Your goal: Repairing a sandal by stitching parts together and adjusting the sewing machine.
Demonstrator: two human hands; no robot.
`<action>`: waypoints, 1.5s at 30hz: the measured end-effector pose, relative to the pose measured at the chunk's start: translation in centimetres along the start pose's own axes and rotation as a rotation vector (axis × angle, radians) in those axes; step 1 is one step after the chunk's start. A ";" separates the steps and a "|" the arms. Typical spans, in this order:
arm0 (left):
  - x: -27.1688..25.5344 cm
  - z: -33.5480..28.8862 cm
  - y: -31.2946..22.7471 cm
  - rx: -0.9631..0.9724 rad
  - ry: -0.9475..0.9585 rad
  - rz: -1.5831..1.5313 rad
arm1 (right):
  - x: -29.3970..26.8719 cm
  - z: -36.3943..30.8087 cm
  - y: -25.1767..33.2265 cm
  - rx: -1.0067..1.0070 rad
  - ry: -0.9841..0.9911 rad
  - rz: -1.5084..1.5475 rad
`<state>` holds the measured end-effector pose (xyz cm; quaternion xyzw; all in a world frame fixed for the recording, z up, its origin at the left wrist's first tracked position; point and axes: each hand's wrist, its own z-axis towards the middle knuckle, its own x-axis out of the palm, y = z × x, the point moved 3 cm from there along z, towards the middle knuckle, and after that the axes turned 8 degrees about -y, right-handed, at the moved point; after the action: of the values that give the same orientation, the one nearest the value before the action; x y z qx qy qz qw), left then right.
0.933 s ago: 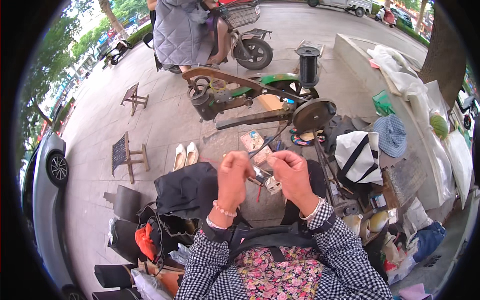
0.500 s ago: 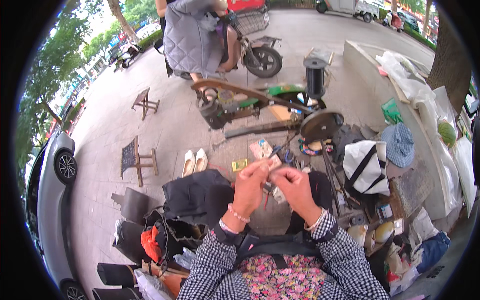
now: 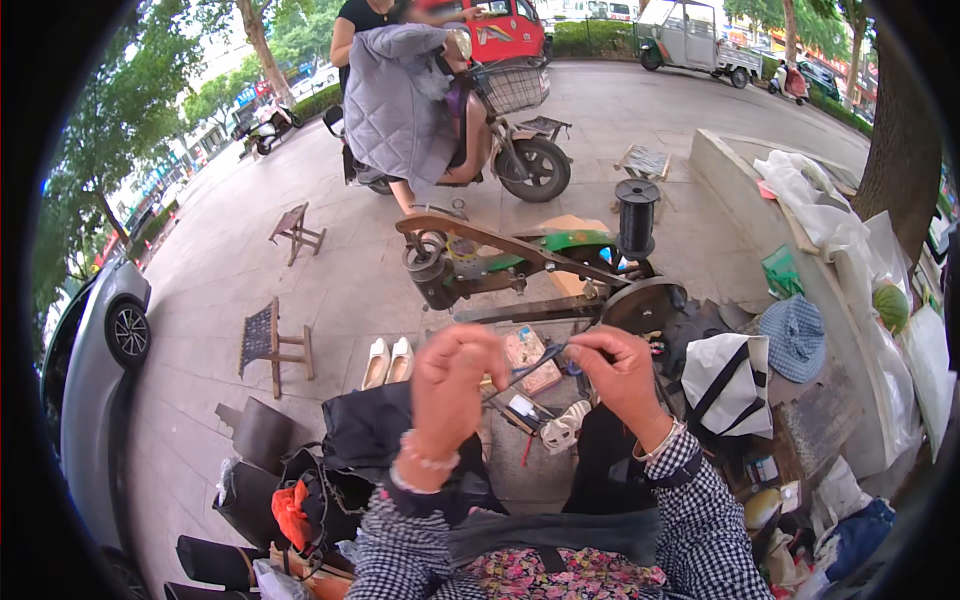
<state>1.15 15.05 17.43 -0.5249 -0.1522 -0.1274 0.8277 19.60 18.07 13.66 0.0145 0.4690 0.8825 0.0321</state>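
Dark, thin and strap-like, the piece (image 3: 528,368) we hold spans the gap between our two raised hands, just in front of the sewing machine. Our left hand (image 3: 452,385) is clenched into a loose fist with its fingertips pinched on the near end. Our right hand (image 3: 618,375) pinches the far end between thumb and forefinger. We cannot tell the material of the piece; it is too small and partly covered by our fingers.

Behind the hands stands an old cobbler's sewing machine (image 3: 500,265): a long brown and green metal arm, a dark round handwheel (image 3: 642,305), and a tall black spool of thread (image 3: 636,218) upright on top. Its base is hidden by our hands.

Checked black-and-white cloth sleeves and a flowered apron (image 3: 560,575) fill the lower edge, cut off by the frame.

On the paved ground to the left lies a pair of cream pointed shoes (image 3: 388,362), side by side, near a small wooden folding stool (image 3: 270,342). A black bag (image 3: 372,428) lies just below the shoes. To the right sit a white bag with black straps (image 3: 725,375) and a blue patterned hat (image 3: 795,338), close together.

Farther off, a person in a grey quilted jacket sits on a scooter (image 3: 510,150). A grey car (image 3: 95,380) is cut off at the left rim.
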 end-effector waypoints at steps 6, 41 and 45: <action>5.7 -1.3 -13.2 0.585 0.722 0.052 | -2.0 0.2 0.3 0.125 -0.020 0.027; -33.0 -18.2 2.8 -0.602 -0.709 0.981 | -4.7 0.0 -3.7 0.192 0.051 -0.304; -48.0 -29.0 12.1 -0.773 -0.727 1.226 | -2.5 1.3 -3.6 0.273 0.057 -0.284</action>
<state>-35.12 -3.73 -22.79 -0.7725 -0.0423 0.4839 0.4091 22.34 21.03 11.40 -0.0726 0.5823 0.7974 0.1406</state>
